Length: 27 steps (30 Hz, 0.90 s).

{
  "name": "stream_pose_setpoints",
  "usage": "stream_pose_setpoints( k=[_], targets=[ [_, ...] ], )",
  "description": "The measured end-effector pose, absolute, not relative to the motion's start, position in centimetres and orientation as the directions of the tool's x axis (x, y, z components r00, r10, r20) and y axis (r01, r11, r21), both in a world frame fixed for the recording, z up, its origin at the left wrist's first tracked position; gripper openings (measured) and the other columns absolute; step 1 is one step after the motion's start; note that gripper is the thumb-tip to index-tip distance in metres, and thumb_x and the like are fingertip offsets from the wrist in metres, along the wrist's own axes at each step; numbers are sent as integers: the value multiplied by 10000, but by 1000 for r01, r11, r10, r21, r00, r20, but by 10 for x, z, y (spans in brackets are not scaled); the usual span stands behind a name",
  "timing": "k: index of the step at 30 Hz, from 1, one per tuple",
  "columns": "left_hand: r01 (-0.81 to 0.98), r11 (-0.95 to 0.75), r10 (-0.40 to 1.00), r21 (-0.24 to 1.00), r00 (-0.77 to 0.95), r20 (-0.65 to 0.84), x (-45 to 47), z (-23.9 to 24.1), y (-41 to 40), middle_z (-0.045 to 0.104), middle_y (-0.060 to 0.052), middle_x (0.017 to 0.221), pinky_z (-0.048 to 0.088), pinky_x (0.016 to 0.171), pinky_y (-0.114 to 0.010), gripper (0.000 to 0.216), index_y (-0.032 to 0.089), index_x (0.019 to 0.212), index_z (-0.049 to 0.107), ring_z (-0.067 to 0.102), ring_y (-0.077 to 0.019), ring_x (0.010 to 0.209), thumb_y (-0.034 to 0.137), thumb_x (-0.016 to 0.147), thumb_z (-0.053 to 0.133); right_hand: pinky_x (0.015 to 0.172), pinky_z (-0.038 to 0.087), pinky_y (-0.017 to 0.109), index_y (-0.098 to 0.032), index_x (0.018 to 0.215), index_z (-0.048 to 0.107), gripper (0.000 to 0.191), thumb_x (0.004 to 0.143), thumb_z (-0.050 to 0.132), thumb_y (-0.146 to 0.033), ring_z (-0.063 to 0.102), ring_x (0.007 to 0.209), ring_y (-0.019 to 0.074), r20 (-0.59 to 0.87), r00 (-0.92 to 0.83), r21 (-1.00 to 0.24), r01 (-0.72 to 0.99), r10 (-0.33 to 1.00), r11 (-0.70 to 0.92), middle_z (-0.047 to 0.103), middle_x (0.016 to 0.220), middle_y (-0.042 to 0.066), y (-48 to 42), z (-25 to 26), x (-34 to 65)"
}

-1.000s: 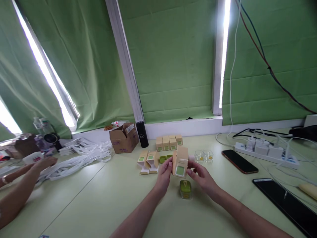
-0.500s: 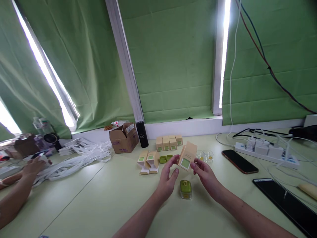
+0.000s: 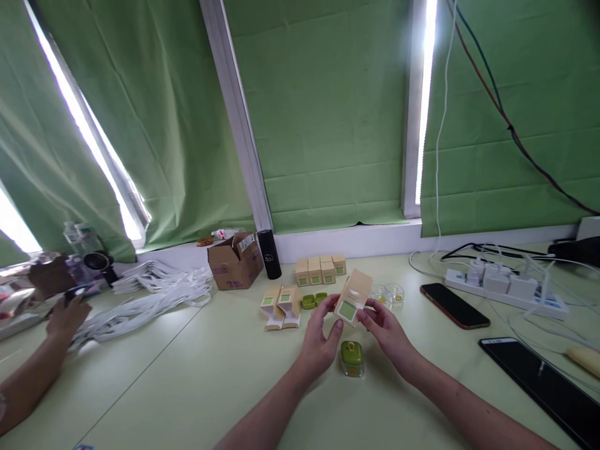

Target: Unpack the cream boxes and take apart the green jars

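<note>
Between my two hands is a small tan cardboard box (image 3: 355, 291) with a green square on its face, tilted above the table. My left hand (image 3: 320, 340) grips its left edge with thumb and fingers. On the other side, my right hand (image 3: 385, 330) pinches the lower right edge. Just below them stands a small clear jar with a green lid (image 3: 352, 358), a little loop on its top. Beyond my left hand are two green lids (image 3: 314, 300) and two tan boxes with open flaps (image 3: 282, 306). Clear jars (image 3: 388, 294) stand behind my right hand, partly hidden.
Several closed tan boxes (image 3: 320, 270) line up at the back, near a black cylinder (image 3: 269, 254) and a brown carton (image 3: 235, 260). White straps (image 3: 145, 303) and another person's hand (image 3: 68, 315) are at left. Phones (image 3: 454, 305) and a power strip (image 3: 506, 292) lie at right.
The box has tilted slightly more and shifted a little left in my hands, and my left thumb now touches its lower part. At left, the other person's hand has moved.
</note>
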<state>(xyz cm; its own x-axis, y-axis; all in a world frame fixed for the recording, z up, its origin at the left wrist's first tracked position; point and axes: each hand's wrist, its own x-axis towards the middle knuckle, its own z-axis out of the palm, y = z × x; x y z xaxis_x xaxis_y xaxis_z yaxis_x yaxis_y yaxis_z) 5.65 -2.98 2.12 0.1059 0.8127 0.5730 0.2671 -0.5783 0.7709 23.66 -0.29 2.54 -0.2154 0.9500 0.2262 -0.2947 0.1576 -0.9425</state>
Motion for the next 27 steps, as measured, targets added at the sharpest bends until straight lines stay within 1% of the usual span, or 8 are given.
stream_pose_setpoints(
  k=[5,14,21,27],
  targets=[
    [254,-577,815,776,109,570,56,20,-30,595,-139,1425,428,1150,-527,430,218,1405,512,551,-314,1333,367,1007,581,935,568,506,-243,1048,666,727,614,825,-804,760,967,338,230,-218,-953,-248,948,174,817,953,123,-3,25,236],
    [201,-567,823,799,112,556,58,21,-30,587,-138,1407,419,1163,-511,394,222,1379,495,550,-308,1342,343,1012,573,927,574,498,-253,1073,608,670,673,845,-735,769,990,334,250,-251,-944,-277,935,178,821,970,107,2,13,236],
    [187,-571,821,800,113,560,58,25,-31,613,-132,1341,459,1093,-478,358,221,1329,527,592,-300,1251,307,985,579,939,561,477,-243,1191,593,641,761,835,-652,764,1017,320,259,-295,-944,-279,920,177,818,1053,120,3,9,237],
    [174,-588,809,790,101,580,59,25,-30,621,-122,1279,468,1050,-450,365,212,1297,537,602,-283,1191,269,942,598,934,553,480,-231,1200,590,655,767,824,-663,759,1019,329,262,-302,-945,-273,917,180,813,1074,134,0,10,237]
  ],
)
